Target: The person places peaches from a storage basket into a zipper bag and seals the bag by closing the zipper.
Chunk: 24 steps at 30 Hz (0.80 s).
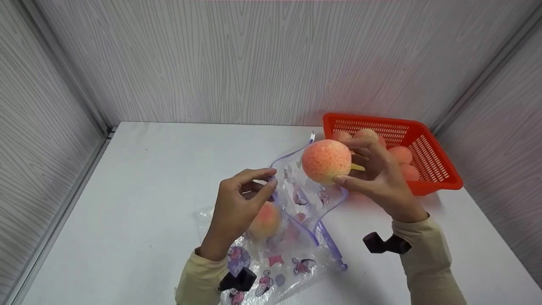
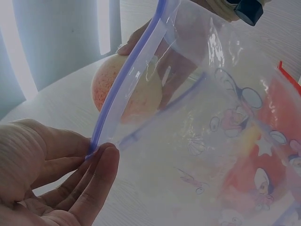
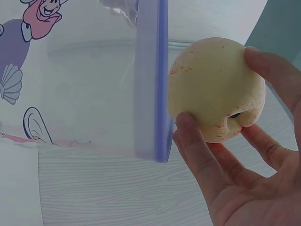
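Fingers (image 3: pixel 200 157) of the right hand (image 1: pixel 381 182) were curled round a peach (image 1: pixel 326 163), thumb on one side, fingertips spread on the other. Peach hung in the air at the mouth of a clear printed zip bag (image 1: pixel 311 192); outside the film, right by the edge in the right wrist view, touching or not couldn't tell. Left hand (image 1: pixel 239 197): thumb and fingers pinched together on the bag's purple zip edge (image 2: pixel 122 77), mouth gaping.

Handling, judged by eye: peach looked firm and fairly light, matte skin, so not very slippery; could bruise if real. Round, so best taken across its widest part, fingers spread, no hard squeeze. Dimple with a dark spot showed toward the palm; no real grip there. Bag was thin, limp, shiny, likely slippery and quick to fold shut; zip edge seemed the stiffest place to hold.

Second printed bag (image 1: pixel 275 281) lay flat on the counter (image 1: pixel 139 190), below the left hand. Another peach (image 1: pixel 264 222) showed through plastic there; which layer covered it, unclear. Red basket (image 1: pixel 455 180) at right held more peaches (image 1: pixel 400 155).
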Motion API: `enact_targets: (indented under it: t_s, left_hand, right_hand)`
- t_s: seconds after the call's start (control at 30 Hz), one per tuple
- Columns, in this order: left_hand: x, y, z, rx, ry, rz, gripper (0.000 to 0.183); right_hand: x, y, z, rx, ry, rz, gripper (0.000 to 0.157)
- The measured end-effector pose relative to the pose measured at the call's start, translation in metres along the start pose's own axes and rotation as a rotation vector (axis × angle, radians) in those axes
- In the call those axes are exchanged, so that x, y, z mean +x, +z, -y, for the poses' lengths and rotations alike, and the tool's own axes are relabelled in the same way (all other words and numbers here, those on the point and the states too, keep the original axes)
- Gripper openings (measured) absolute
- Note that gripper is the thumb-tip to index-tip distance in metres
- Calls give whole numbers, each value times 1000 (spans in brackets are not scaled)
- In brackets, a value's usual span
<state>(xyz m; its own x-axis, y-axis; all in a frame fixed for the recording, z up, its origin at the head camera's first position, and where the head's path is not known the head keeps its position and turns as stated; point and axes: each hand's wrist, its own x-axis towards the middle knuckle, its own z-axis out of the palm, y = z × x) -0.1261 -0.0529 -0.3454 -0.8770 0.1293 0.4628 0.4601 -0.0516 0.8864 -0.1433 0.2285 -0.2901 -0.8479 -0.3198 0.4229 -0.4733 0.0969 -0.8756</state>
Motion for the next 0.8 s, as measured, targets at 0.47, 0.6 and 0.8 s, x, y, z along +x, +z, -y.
enact_targets:
  t_s: [0.47, 0.6, 0.8]
  left_hand:
    - [0, 1, -1, 17, -12, 3, 22]
    - [-1, 0, -2, 44, -9, -2, 21]
    - [0, -2, -1, 71, 26, -30, 21]
  right_hand:
    - [-2, 3, 2, -90, -43, 25, 63]
    - [-2, 3, 0, -91, -48, 30, 58]
    - [-2, 1, 1, -41, -55, 21, 38]
